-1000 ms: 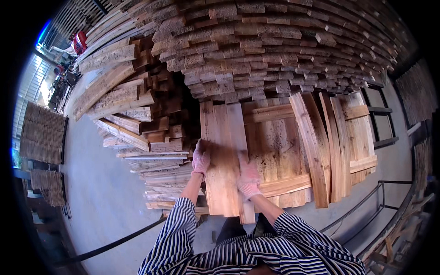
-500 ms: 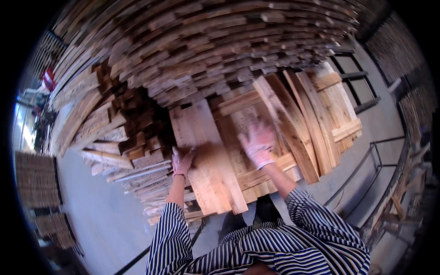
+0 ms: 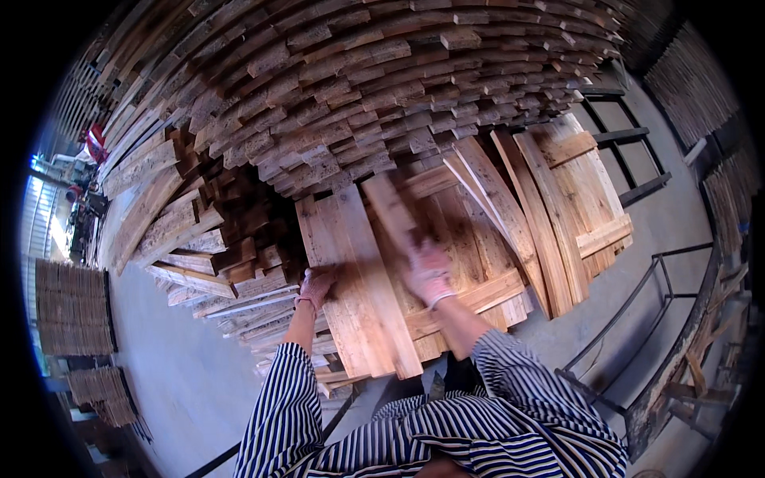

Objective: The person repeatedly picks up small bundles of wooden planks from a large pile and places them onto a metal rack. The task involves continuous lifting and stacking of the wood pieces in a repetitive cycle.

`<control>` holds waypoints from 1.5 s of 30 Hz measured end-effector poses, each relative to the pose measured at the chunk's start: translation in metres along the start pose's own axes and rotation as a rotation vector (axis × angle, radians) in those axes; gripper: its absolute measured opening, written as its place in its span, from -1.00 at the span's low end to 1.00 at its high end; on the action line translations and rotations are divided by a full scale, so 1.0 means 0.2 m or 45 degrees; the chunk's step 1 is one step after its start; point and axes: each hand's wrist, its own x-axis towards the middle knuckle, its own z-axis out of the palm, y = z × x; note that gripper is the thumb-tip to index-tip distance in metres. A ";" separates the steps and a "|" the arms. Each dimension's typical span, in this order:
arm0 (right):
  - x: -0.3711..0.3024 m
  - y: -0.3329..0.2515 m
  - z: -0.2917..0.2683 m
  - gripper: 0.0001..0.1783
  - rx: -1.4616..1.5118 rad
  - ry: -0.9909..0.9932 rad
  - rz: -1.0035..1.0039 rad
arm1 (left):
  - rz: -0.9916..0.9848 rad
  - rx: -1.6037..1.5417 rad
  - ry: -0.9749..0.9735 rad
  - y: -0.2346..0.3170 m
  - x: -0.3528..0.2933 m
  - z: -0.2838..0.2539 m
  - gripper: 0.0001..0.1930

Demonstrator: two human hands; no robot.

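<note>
Both my hands wear pale pinkish gloves. My left hand (image 3: 316, 288) is closed on the left edge of a row of light boards (image 3: 351, 279) laid side by side, pressing against the outermost one. My right hand (image 3: 428, 271), slightly blurred, is closed around a shorter-looking wooden board (image 3: 389, 205) slanting away from me, just right of that row. Its lower part is hidden by the hand. Under it lies a panel of brownish boards with a crosswise batten (image 3: 478, 296). Several loose planks (image 3: 542, 223) lie slantwise on the panel's right part.
A tall stack of rough boards (image 3: 358, 72) rises behind the work surface. At left, an untidy pile of timber pieces (image 3: 171, 219) leans close to my left hand. Black metal frames (image 3: 621, 135) stand at the right. Bundled slats (image 3: 72, 307) sit on the grey floor (image 3: 159, 358).
My right hand has gone from spread above the panel to gripping a board, which is swung left toward the row. One loose plank at right has shifted. My left hand stays at the row's edge.
</note>
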 end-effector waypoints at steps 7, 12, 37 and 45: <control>0.11 0.23 -0.27 -0.02 -0.405 0.279 0.327 | 0.180 -0.160 -0.105 -0.15 0.01 -0.14 -0.59; 0.17 0.71 -0.51 -0.05 -0.404 0.159 0.334 | 0.095 -0.171 -0.005 -0.17 0.04 -0.14 -0.64; 0.16 0.75 -0.42 -0.17 -0.167 0.148 0.245 | 0.103 -0.176 -0.035 -0.28 0.14 -0.25 -0.65; 0.00 0.20 -0.30 -0.25 0.196 -0.056 0.115 | 0.109 -0.158 -0.181 -0.26 0.13 -0.23 -0.60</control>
